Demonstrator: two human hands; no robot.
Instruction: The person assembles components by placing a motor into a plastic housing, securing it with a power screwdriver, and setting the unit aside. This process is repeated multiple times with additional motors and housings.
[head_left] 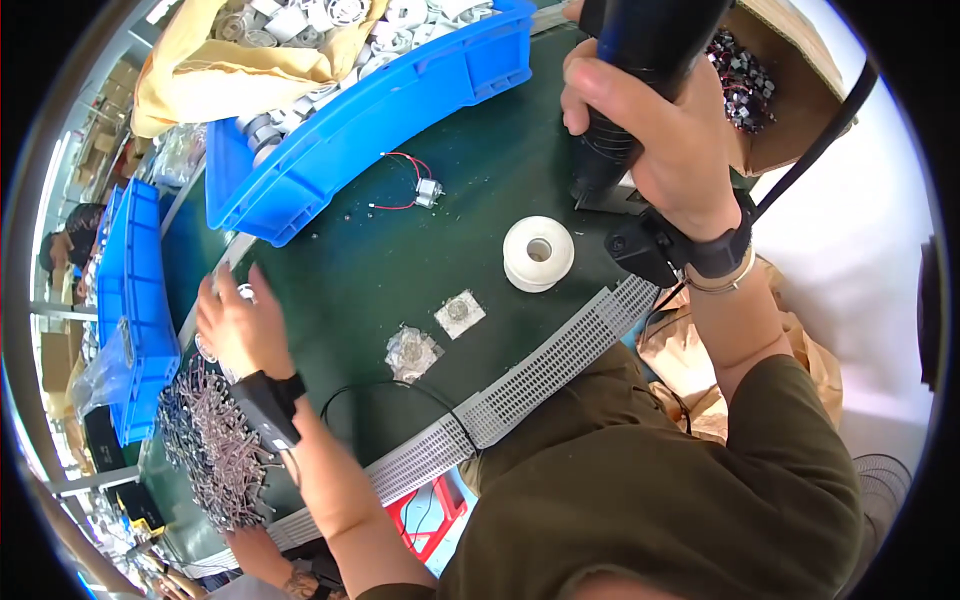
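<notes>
My right hand (665, 135) is closed around a thick black electric screwdriver (655, 45), whose tapered end points down at the table. Under that end a small metal block (615, 197) partly shows. Out to the left, my left hand (243, 325) reaches over the table with its fingers apart, slightly blurred. Close to its fingers is a small white round part (246, 292), partly covered. A white flanged plastic part (538, 253) stands in the middle right. Farther off lies a small silver motor (428, 192) with red wires.
A blue bin (370, 130) of white plastic parts stands at the back, a yellow bag over it. Wired parts (215, 440) are heaped at left, beside another person's hand (258, 555). A cardboard box (800, 90) stands at right. A perforated grey strip (540, 385) edges the table.
</notes>
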